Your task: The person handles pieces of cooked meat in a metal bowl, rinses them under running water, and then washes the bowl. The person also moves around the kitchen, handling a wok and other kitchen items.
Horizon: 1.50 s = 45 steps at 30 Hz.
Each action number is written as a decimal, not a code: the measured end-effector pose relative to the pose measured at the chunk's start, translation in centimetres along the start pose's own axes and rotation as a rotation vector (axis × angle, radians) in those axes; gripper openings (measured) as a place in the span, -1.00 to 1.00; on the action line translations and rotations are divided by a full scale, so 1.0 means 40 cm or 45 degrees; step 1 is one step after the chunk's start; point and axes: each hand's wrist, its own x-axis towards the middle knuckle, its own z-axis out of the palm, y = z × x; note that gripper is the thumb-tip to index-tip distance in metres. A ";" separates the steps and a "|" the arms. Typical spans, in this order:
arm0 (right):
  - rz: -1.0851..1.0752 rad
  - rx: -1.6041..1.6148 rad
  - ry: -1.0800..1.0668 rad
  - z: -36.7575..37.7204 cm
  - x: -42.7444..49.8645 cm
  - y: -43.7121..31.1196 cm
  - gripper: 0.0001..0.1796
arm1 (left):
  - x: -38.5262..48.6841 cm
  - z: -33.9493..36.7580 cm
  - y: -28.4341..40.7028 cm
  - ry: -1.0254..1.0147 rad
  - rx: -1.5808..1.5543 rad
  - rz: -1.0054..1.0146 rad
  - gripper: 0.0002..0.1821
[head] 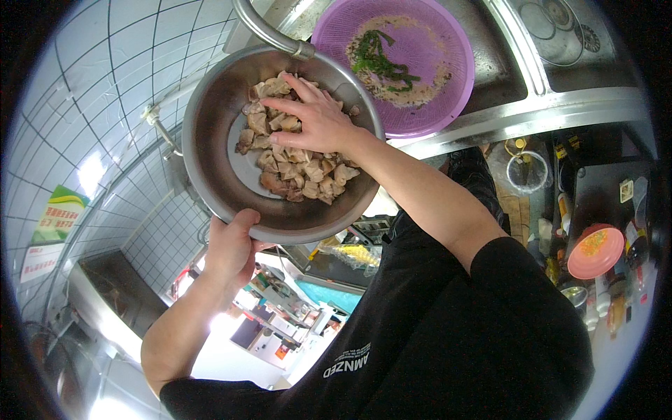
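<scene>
A large stainless steel basin [210,142] is tilted before me, with many chunks of pale meat [294,170] gathered on its right side. My left hand [233,247] grips the basin's rim at the lower left, thumb over the edge. Inside the basin, my right hand [315,118] lies spread on the meat, fingers apart and palm down; it does not appear to grasp any piece. Beyond the basin, a purple plastic colander [446,58] holds green leafy scraps [380,60] and pale brown residue.
A curved metal faucet pipe [268,29] reaches over the basin's far rim. Steel sink edges [488,118] run along the right. A pink bowl [596,252] with chopped bits stands among bottles at the far right. White tiled wall [142,58] rises on the left, with a metal counter [110,299] below.
</scene>
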 end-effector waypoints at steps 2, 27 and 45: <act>0.003 0.009 -0.001 0.000 -0.001 0.000 -0.25 | -0.002 0.000 0.001 -0.004 0.005 0.001 -0.58; -0.003 0.057 0.011 -0.011 0.000 0.018 -0.19 | 0.012 0.000 0.004 -0.042 -0.012 0.017 -0.55; 0.446 -0.865 -0.534 -0.239 -0.137 -0.196 -0.34 | 0.156 -0.020 -0.548 -0.431 -1.011 -0.124 -0.62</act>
